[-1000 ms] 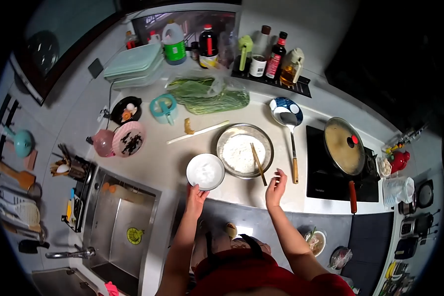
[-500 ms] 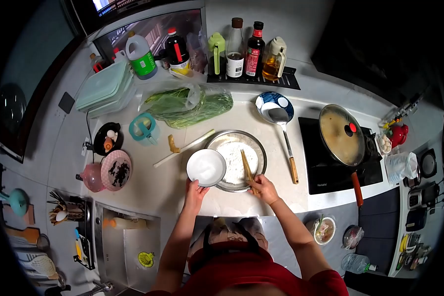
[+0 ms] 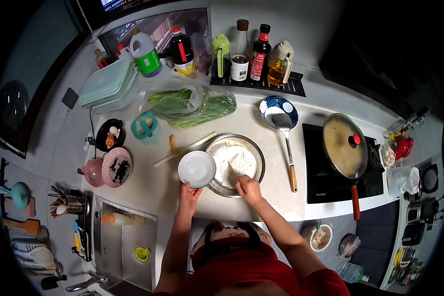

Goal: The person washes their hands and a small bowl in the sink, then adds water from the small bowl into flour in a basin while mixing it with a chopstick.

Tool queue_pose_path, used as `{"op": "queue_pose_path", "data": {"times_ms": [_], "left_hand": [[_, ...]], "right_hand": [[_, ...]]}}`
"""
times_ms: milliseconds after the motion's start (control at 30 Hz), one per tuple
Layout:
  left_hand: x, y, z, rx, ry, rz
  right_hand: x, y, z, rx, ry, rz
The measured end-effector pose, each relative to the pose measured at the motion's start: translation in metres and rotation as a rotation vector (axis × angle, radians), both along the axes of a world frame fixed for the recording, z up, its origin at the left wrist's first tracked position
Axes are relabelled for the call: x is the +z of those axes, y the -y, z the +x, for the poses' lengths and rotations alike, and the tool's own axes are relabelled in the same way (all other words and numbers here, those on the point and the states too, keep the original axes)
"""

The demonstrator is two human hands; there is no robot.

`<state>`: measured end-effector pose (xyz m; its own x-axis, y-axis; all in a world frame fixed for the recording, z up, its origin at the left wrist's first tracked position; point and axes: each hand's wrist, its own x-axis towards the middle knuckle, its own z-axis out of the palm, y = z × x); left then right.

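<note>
Since the earlier frame, the right hand (image 3: 248, 189) has shifted inward over the near part of the metal bowl (image 3: 260, 180), and the white bowl (image 3: 197, 169) has moved slightly outward to the left. The left hand (image 3: 188, 197) supports the white bowl at its near edge, fingers clamped on the rim; the bowl is held above the table (image 3: 276, 203), tilted towards the camera, and overlaps the metal bowl's left side in view. The metal bowl stands on the table and contains white powder (image 3: 241, 160), heaped unevenly. Right fingers are drawn together on the chopsticks (image 3: 237, 174), which are largely hidden by the hand and faint against the powder. A pale green stalk (image 3: 199, 141) lies at the far left of the metal bowl, with a brown piece (image 3: 173, 145) near it. To the right, a spatula (image 3: 290, 158) rests with its head in a blue patterned bowl (image 3: 270, 104). A lidded pan (image 3: 341, 148) sits on the black cooktop (image 3: 323, 190).
</note>
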<state>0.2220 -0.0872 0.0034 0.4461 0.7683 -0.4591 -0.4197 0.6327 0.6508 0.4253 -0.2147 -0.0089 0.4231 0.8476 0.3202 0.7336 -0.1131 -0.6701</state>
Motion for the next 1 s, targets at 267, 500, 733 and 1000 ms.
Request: {"op": "queue_pose_path", "data": {"times_ms": [267, 500, 733, 1000], "left_hand": [[-0.008, 0.011, -0.005, 0.057, 0.004, -0.007], [-0.01, 0.02, 0.0, 0.067, -0.004, 0.052], [-0.009, 0.026, 0.007, 0.04, -0.01, 0.05], [-0.005, 0.031, 0.017, 0.038, -0.011, 0.042]], "right_hand": [[0.007, 0.037, 0.014, 0.111, -0.177, 0.06], [0.024, 0.066, 0.013, 0.009, -0.121, -0.099], [0.001, 0.015, 0.002, 0.258, -0.173, 0.018], [0.011, 0.035, 0.023, 0.046, -0.005, 0.036]]}}
